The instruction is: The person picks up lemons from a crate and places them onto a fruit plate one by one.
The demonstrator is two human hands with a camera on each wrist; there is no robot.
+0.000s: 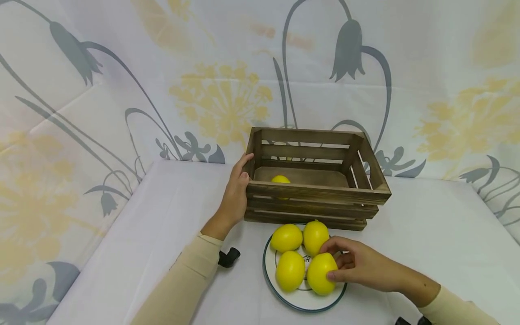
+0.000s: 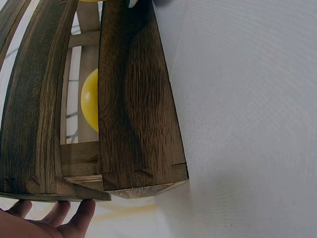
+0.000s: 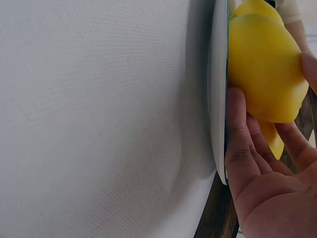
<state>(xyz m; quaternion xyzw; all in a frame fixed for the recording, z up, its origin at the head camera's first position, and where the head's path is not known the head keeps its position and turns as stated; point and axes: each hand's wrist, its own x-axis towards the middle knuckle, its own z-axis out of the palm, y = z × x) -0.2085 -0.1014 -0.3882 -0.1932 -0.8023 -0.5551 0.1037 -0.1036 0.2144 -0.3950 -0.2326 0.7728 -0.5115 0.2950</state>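
In the head view, my right hand [image 1: 367, 266] holds a yellow lemon [image 1: 319, 275] at the right of a white plate [image 1: 302, 303] with a dark green rim. Its thumb and fingers lie on either side of the lemon [image 3: 265, 67] in the right wrist view. Several lemons share the plate, among them one at the front left [image 1: 290, 271]. My left hand [image 1: 234, 194] rests against the left end of a brown slatted wooden crate [image 1: 313, 207]. Its fingertips touch the crate's outer end in the left wrist view. Inside the crate lies another lemon [image 1: 280, 179], partly hidden by the front slats.
The crate stands behind the plate, near the back of a white-covered table [image 1: 170, 198]. Behind it hangs a cloth [image 1: 227, 104] with grey and yellow flowers. A black object [image 1: 229, 257] shows by my left sleeve.
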